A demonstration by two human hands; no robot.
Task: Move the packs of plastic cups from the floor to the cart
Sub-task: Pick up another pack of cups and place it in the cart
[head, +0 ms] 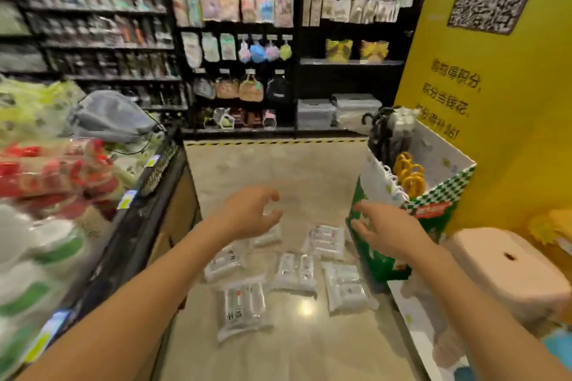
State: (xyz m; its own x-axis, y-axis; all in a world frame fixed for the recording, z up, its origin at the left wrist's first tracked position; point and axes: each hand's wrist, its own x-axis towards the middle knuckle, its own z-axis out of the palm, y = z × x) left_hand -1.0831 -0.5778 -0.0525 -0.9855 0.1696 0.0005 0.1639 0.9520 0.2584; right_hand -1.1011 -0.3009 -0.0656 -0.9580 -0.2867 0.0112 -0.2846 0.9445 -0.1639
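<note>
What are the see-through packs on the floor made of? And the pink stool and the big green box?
The packs look like thin clear plastic wrap: shiny, crinkled, whitish contents showing through. The pink stool is probably moulded plastic: smooth, matte, rounded corners. The green box seems printed cardboard, with thin flat walls and folded corners.

Six packs of plastic cups (243, 309), one left hand (250, 216), one right hand (383, 232), one stool (507, 266)

My left hand (250, 213) covers part of one pack (268, 237). The words on the other packs (294, 272) are too fuzzy to read. The bags (37, 164) on my left are blurry and cut off.
</note>
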